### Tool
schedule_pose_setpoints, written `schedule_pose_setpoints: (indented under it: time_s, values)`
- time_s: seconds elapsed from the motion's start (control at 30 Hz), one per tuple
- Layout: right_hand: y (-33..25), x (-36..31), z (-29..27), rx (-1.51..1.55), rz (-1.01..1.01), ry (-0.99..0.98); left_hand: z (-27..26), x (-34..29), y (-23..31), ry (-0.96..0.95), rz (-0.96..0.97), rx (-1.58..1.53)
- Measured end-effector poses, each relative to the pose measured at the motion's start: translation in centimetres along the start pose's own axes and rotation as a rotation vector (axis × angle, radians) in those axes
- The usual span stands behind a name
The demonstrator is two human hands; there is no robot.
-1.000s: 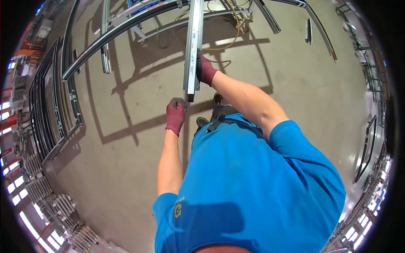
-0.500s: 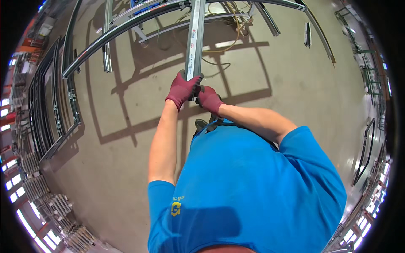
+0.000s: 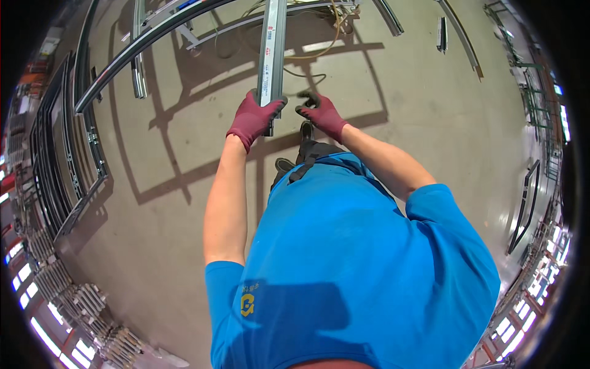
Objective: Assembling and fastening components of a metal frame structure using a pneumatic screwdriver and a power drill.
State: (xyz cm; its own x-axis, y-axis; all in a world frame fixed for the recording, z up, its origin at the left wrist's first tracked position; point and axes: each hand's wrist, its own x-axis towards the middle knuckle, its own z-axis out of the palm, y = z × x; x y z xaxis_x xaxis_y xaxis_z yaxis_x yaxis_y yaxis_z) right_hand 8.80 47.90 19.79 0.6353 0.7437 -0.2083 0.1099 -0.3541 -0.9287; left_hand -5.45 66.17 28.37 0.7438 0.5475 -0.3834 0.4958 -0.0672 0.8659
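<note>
A long metal profile bar [image 3: 271, 58], silver with a printed film along one face, runs from the top edge down to its near end in front of me. My left hand [image 3: 255, 118], in a maroon glove with dark fingertips, is wrapped round the bar close to that end. To the right of the bar, my right hand [image 3: 323, 115], gloved alike, is apart from it with thumb and fingers parted and nothing between them. A dark curved frame bar [image 3: 147, 52] stretches from the upper left toward the top of the metal bar.
Several dark frames [image 3: 61, 147] stand along the left. A white-legged stand [image 3: 215, 38] is at the top, with a yellowish hose [image 3: 337, 37] by it. Short profiles [image 3: 442, 34] lie at the upper right, and a narrow black frame [image 3: 524, 206] at the far right.
My right hand has let go of the bar's near end and moved right, its fingers spreading. The left hand keeps its grip. The whole view has shifted slightly.
</note>
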Motion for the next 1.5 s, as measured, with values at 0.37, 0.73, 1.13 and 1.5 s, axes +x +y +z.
schedule_pose_setpoints:
  time_s: [0.37,0.73,1.13,1.5]
  values:
    - [-3.8,4.8,1.4,0.149,-0.193,-0.174,-0.9,0.8,-0.5,-0.022,-0.034,-0.063]
    - [-2.2,2.2,-2.3,-0.098,0.186,0.048,-0.5,1.2,1.5,-0.043,-0.072,0.285]
    - [15.7,-6.8,-13.1,-0.668,0.667,0.031,0.7,3.0,2.0,0.224,-0.114,0.326]
    - [22.8,-9.8,-16.2,-0.547,0.831,0.005,1.2,2.2,4.3,0.192,-0.08,0.331]
